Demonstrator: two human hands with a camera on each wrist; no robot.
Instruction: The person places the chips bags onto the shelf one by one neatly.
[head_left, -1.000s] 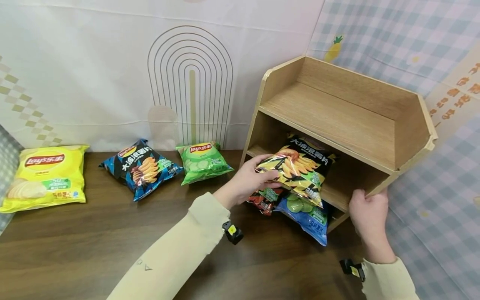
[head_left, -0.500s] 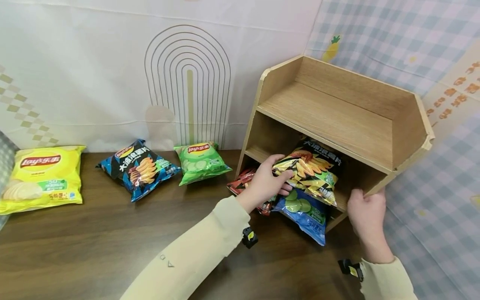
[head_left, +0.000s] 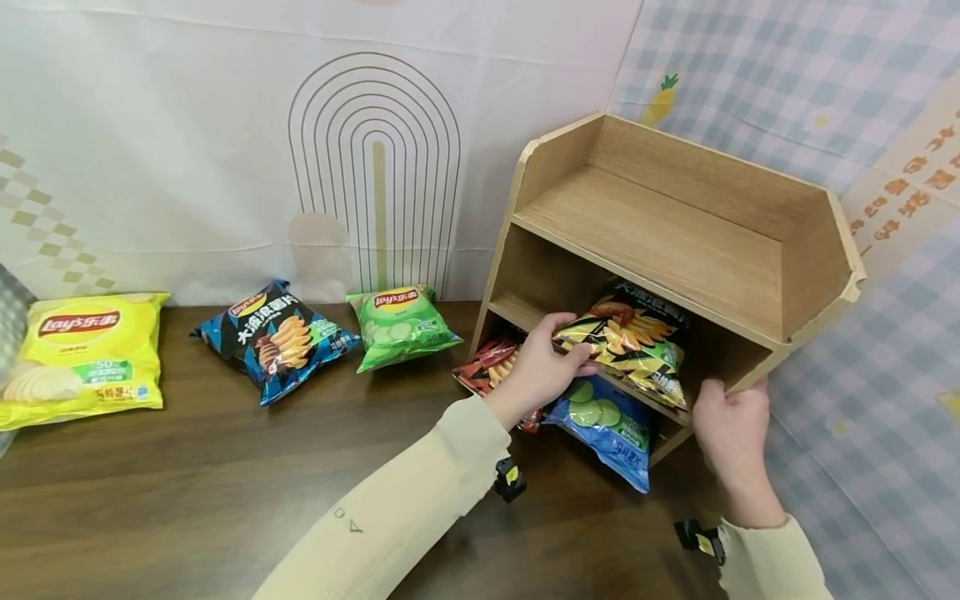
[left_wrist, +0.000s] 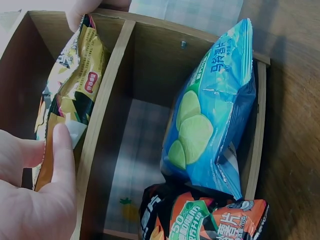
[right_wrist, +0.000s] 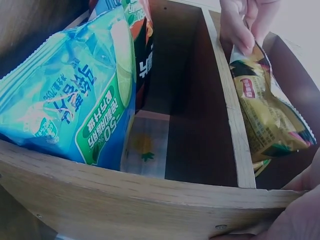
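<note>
A yellow-and-black bag of chips [head_left: 630, 342] lies in the middle compartment of the wooden shelf [head_left: 675, 218]. My left hand [head_left: 546, 367] pinches its left end, thumb and fingers on opposite faces, as the left wrist view shows of the bag [left_wrist: 82, 80]. My right hand [head_left: 731, 425] grips the shelf's right side panel at its front edge. Below, a blue bag of chips [head_left: 603, 425] leans out of the bottom compartment. Beside it, a red-and-black bag of chips [head_left: 487, 367] is partly hidden behind my left hand and wrist.
Left of the shelf, a green bag of chips [head_left: 405, 325], a dark blue bag of chips [head_left: 277, 337] and a large yellow bag of chips [head_left: 86, 358] lie on the brown wooden table [head_left: 187, 492]. Patterned cloth [head_left: 525, 83] hangs close behind and right.
My left hand has moved right with the yellow-and-black bag, which now sits deeper in the middle compartment. The red-and-black bag shows more. My right hand still grips the side panel.
</note>
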